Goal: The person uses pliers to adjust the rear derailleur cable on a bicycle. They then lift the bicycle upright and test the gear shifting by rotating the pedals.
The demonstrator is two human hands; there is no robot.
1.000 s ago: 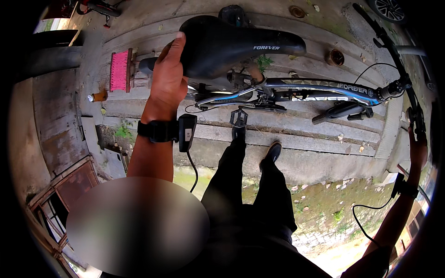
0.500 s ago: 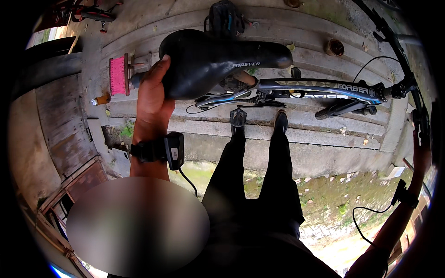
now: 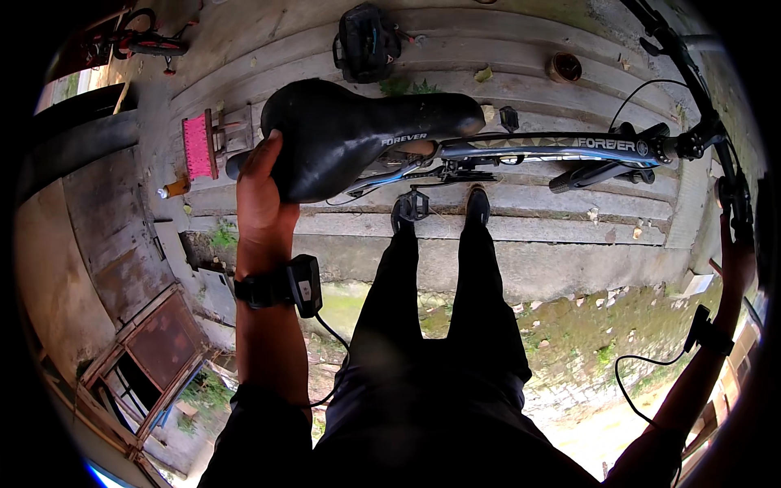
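My left hand point(image 3: 264, 187) grips the wide rear end of a black bicycle saddle point(image 3: 325, 142), thumb on its side and fingers hidden beneath. The bicycle's dark frame point(image 3: 545, 146), with blue and patterned trim, runs to the right from under the saddle. At the far right my right hand point(image 3: 737, 256) is closed on the near end of the black handlebar point(image 3: 706, 89); its fingers are partly hidden in shadow. One pedal point(image 3: 415, 205) sits by my left shoe, and another pedal point(image 3: 508, 119) shows beyond the frame.
Broad concrete steps point(image 3: 480, 254) lie under the bicycle. Beyond stand a black backpack point(image 3: 366, 45) and a brown pot point(image 3: 565, 67). To the left are a pink-topped stool point(image 3: 198, 146), an orange-brown bottle point(image 3: 174, 189) and another bicycle point(image 3: 146, 37). Mossy ground point(image 3: 586, 333) lies nearer.
The saddle, with my left hand on it, has shifted slightly left and nearer in the view. The backpack, pot and steps also shifted a little. Both hands keep their hold.
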